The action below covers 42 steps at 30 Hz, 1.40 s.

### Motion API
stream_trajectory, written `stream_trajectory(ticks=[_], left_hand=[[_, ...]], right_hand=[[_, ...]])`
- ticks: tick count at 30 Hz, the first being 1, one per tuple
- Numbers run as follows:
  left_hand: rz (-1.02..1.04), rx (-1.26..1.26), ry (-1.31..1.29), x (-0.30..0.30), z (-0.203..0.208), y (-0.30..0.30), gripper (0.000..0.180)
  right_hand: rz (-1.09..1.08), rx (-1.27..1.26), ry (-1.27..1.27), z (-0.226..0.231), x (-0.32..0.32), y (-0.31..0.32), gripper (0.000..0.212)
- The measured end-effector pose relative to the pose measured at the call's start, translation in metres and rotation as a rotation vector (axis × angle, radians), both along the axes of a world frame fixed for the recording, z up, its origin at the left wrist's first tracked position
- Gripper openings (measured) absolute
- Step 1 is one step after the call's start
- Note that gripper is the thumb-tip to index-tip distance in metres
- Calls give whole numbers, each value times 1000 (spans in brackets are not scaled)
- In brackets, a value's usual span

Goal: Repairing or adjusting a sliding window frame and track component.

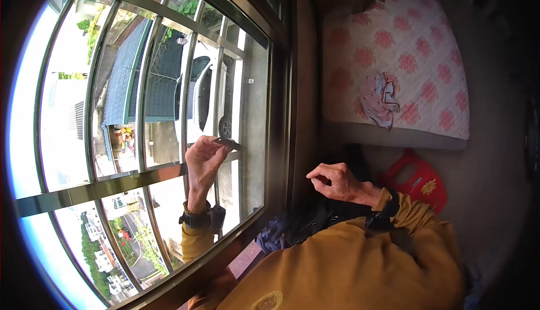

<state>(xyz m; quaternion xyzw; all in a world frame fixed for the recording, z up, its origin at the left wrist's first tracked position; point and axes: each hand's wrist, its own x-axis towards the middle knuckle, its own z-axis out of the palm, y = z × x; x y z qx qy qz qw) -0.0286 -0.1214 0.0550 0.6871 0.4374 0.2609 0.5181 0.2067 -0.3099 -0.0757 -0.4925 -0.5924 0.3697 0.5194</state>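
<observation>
My left hand [206, 161] reaches out through the open window to the metal window bars [140, 96]. Its thumb and fingers pinch a small dark flat piece [227, 143], whose kind I cannot make out, over the inner edge of the grey sill [256, 113]. On the room side of the dark window frame [286, 113], my right hand [344, 183] is held in the air. Its fingers are curled in, with the index finger bent toward the thumb, and nothing shows in it. A dark band is strapped round each wrist, over mustard sleeves.
A bed with a pink flower-patterned cover [427, 57] stands at the far right, a crumpled cloth [381, 101] on it. A red plastic stool or chair [419, 180] sits beyond my right forearm. Dark clothing [275, 232] lies beside the frame. Outside are a white car [202, 99] and roofs.
</observation>
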Motion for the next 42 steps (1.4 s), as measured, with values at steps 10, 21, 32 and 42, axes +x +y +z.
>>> stream_trajectory(ticks=[10,21,32,42], left_hand=[[67,135,-63,19,-34,4,6],[5,94,-44,19,-28,16,5],[58,-138,75,-42,-25,1,12],[-12,-427,512,-66,11,-41,22]], right_hand=[[-14,-35,32,-8,-2,2,10],[18,0,34,10,-22,11,10],[82,-12,139,43,-18,30,10],[734,477,185,100,-66,31,17]])
